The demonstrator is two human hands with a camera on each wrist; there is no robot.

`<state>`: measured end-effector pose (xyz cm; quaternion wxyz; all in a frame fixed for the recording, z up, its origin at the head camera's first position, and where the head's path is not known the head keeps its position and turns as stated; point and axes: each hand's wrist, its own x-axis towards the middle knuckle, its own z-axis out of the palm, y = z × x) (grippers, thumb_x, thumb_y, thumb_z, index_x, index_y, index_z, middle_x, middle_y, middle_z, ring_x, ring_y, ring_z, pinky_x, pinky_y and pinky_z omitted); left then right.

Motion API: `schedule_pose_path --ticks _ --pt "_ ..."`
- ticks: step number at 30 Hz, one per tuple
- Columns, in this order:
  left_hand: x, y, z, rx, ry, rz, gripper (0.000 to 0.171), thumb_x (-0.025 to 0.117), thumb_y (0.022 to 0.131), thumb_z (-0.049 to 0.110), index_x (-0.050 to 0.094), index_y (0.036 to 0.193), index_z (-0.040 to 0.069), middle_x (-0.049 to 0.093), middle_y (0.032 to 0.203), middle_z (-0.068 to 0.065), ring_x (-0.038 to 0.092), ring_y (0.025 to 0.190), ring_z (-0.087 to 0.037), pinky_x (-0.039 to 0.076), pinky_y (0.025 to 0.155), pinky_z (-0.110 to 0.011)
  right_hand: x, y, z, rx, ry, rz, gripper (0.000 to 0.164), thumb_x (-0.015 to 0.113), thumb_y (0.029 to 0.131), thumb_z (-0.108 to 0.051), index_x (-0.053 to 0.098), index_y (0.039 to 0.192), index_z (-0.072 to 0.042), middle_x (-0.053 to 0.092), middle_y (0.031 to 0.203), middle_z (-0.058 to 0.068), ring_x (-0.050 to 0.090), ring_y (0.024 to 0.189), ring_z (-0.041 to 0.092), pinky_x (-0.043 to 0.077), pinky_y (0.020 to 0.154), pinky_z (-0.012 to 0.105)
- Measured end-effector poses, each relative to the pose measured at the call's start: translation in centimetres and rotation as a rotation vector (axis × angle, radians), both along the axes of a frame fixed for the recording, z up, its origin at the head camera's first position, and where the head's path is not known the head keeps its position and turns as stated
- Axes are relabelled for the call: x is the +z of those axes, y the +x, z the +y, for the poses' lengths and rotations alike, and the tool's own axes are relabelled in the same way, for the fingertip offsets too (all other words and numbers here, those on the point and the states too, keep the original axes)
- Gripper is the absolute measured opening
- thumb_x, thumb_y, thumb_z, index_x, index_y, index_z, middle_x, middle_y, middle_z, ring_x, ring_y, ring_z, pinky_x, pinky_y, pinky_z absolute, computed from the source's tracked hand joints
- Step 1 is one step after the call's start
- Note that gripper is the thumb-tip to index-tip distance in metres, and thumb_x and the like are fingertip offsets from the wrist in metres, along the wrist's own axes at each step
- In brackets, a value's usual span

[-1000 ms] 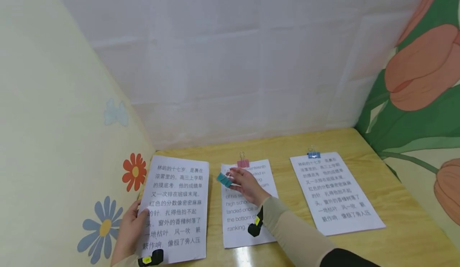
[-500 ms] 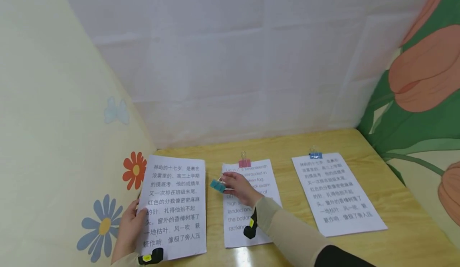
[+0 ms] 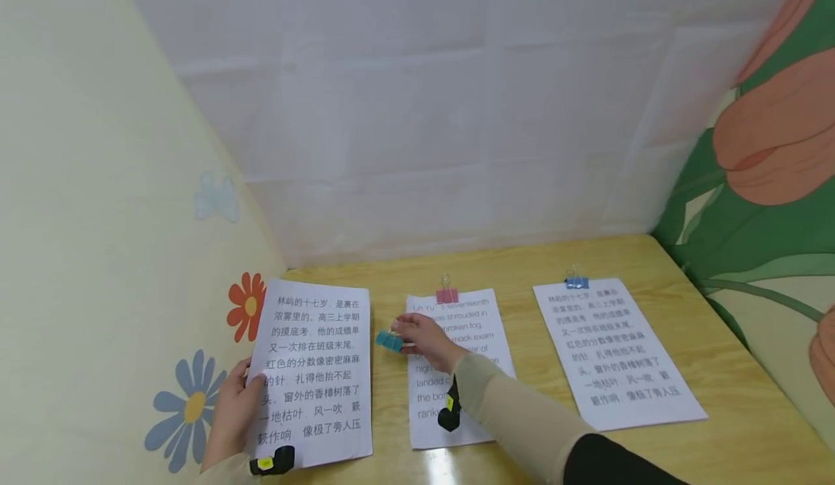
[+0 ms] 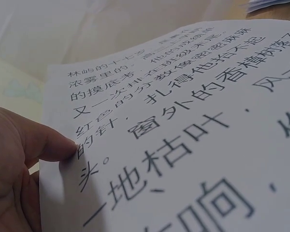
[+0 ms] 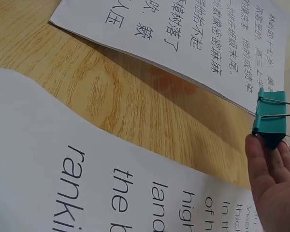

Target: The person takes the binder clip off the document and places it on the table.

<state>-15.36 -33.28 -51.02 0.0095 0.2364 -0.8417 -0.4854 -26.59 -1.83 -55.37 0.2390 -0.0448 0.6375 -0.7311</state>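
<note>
At the left, my left hand (image 3: 236, 411) grips the left edge of a stack of printed paper (image 3: 316, 376), thumb on top and the other fingers behind. That stack is raised off the table along its right edge, as its shadow in the right wrist view shows. My right hand (image 3: 427, 340) holds a teal binder clip (image 5: 271, 113) by its wire handles, a short way right of the stack. Below that hand lies a second stack with English text (image 3: 457, 420), a pink binder clip (image 3: 447, 296) on its top edge.
A third stack of Chinese text (image 3: 613, 362) lies on the right of the wooden table (image 3: 522, 311), a blue binder clip (image 3: 577, 283) at its top. A flowered wall (image 3: 163, 253) borders the left side, a white sheet (image 3: 417, 122) the back.
My right hand has moved left with the teal binder clip, from over the English stack to near the left stack. The left hand keeps its grip on the paper.
</note>
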Motion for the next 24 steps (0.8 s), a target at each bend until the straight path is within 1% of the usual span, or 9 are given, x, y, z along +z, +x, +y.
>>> schedule_pose_path --ticks 5,10,15,18,24 --pt "-0.3 -0.2 -0.1 0.004 0.010 0.003 0.049 0.037 0.108 0.016 0.035 0.153 -0.003 0.063 0.107 -0.024 0.066 0.070 -0.023 0.058 0.060 -0.035 -0.3 -0.4 -0.6 0.016 0.023 0.016 0.050 0.062 0.104 -0.020 0.049 0.143 0.009 0.066 0.125 0.014 0.066 0.105 0.023 0.058 0.090 0.040" --pt "-0.8 -0.4 -0.2 0.009 0.011 0.009 0.049 0.037 0.108 0.014 0.034 0.154 -0.004 0.063 0.107 -0.025 0.066 0.070 -0.023 0.058 0.060 -0.036 -0.7 -0.4 -1.2 0.033 0.052 0.010 0.050 0.062 0.104 -0.018 0.048 0.145 0.009 0.066 0.124 0.014 0.065 0.108 0.024 0.057 0.092 0.042" --pt "-1.1 -0.6 -0.4 0.024 -0.016 -0.002 0.050 0.037 0.107 0.014 0.035 0.153 -0.004 0.062 0.110 -0.027 0.065 0.071 -0.022 0.057 0.060 -0.035 -0.8 -0.2 -1.9 0.011 0.087 0.003 0.054 0.064 0.103 -0.018 0.046 0.146 0.009 0.064 0.129 0.017 0.065 0.109 0.025 0.057 0.092 0.042" --pt "-1.2 -0.8 -0.6 0.017 -0.035 -0.008 0.050 0.037 0.108 0.015 0.034 0.153 -0.005 0.061 0.112 -0.029 0.064 0.072 -0.022 0.055 0.059 -0.033 -0.9 -0.2 -2.4 -0.005 0.118 -0.004 0.055 0.066 0.102 -0.020 0.047 0.146 0.008 0.063 0.132 0.018 0.065 0.109 0.024 0.058 0.091 0.041" --pt "-1.0 -1.0 -1.2 0.017 -0.068 -0.005 0.047 0.038 0.107 0.013 0.037 0.150 -0.007 0.061 0.110 -0.031 0.063 0.074 -0.024 0.052 0.058 -0.033 -0.8 -0.1 -3.2 -0.001 0.184 0.025 0.056 0.068 0.101 -0.021 0.048 0.145 0.008 0.065 0.128 0.018 0.066 0.108 0.026 0.058 0.089 0.040"
